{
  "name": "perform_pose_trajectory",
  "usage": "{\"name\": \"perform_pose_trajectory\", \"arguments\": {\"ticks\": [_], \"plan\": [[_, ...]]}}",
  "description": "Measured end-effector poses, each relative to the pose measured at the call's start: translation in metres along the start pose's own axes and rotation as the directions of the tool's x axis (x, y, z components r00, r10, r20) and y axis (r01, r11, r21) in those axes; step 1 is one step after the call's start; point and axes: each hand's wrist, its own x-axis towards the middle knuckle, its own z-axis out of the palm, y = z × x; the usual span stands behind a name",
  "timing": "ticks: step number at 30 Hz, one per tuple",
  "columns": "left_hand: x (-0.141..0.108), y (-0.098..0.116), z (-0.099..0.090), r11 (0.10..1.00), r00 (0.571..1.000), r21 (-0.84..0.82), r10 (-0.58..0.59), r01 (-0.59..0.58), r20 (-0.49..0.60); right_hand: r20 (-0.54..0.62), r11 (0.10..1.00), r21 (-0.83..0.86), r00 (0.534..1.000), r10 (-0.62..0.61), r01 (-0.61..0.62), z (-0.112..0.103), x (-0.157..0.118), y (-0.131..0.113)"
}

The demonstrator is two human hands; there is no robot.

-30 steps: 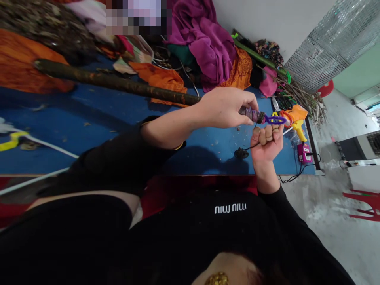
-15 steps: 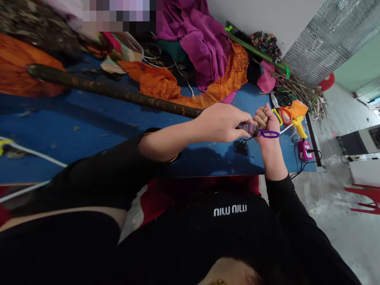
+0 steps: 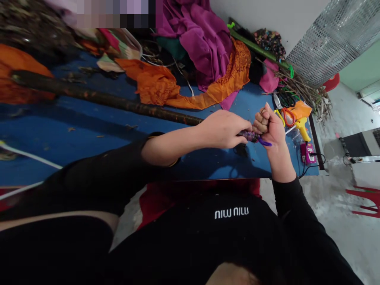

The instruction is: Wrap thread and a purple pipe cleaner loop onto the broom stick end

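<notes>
A long dark-brown stick [image 3: 127,103] slants over the blue table. My left hand [image 3: 221,127] is closed around it near its right end. Past my fingers, that end is bound with purple and dark wrapping [image 3: 248,136]. A purple loop [image 3: 265,142] at the tip rests against the heel of my right palm. My right hand [image 3: 268,124] is palm-up, its fingers curled closed beside the wrapped end. Whatever those fingers pinch, if anything, is too small to make out. A small dark tangle [image 3: 241,149] lies on the table below the wrapped end.
Orange cloth [image 3: 157,83] and purple cloth [image 3: 204,43] are heaped behind the stick. Red-handled scissors [image 3: 288,117], a yellow glue gun [image 3: 303,128] and a purple power socket [image 3: 308,153] stand at the table's right side. Thin twigs [image 3: 311,93] lie behind them.
The purple loop has swung from level to angled and looks narrower. The stick and my hands have shifted slightly in view; my left hand still grips the stick.
</notes>
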Motion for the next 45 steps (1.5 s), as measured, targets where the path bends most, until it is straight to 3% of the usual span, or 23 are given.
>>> {"name": "perform_pose_trajectory", "arguments": {"ticks": [7, 14, 17, 20, 23, 27, 31, 35, 42, 45], "plan": [[-0.004, 0.009, 0.005, 0.995, 0.999, 0.086, -0.052, 0.052, 0.005, -0.007, 0.999, 0.013, 1.0, -0.03, 0.03, 0.001, -0.002, 0.002], [-0.007, 0.013, 0.015, 0.985, 0.998, 0.175, -0.014, 0.002, 0.065, 0.017, 0.987, 0.07, 0.99, 0.143, -0.144, 0.005, -0.003, -0.002], [-0.007, 0.013, 0.017, 0.985, 0.998, 0.173, -0.013, 0.003, 0.059, 0.004, 0.989, 0.062, 0.991, 0.136, -0.136, 0.006, -0.004, -0.002], [-0.006, 0.011, 0.017, 0.989, 0.998, 0.148, -0.013, 0.004, 0.064, 0.012, 0.999, -0.024, 0.999, 0.043, -0.043, 0.008, -0.006, 0.003], [-0.004, 0.007, 0.014, 0.995, 0.998, 0.096, -0.034, 0.029, 0.052, 0.091, 0.974, -0.168, 0.986, -0.14, 0.154, 0.007, -0.009, 0.009], [-0.003, 0.002, 0.007, 0.992, 0.987, 0.04, -0.126, 0.122, 0.098, 0.279, 0.841, -0.334, 0.897, -0.342, 0.425, -0.006, -0.013, 0.008], [-0.003, -0.001, 0.006, 0.99, 0.982, -0.064, -0.114, 0.125, 0.152, 0.374, 0.671, -0.46, 0.813, -0.447, 0.581, -0.021, -0.014, 0.001], [-0.001, -0.005, 0.011, 0.981, 0.985, -0.161, -0.083, 0.108, 0.153, 0.407, 0.535, -0.566, 0.777, -0.481, 0.627, -0.026, -0.014, -0.001], [-0.003, -0.009, 0.016, 0.968, 0.993, -0.235, -0.068, 0.088, 0.093, 0.344, 0.642, -0.519, 0.826, -0.447, 0.564, -0.032, -0.021, 0.006], [-0.004, -0.015, 0.013, 0.93, 1.0, -0.366, -0.017, 0.02, 0.012, 0.325, 0.627, -0.518, 0.812, -0.485, 0.581, -0.038, -0.017, 0.001]]}}
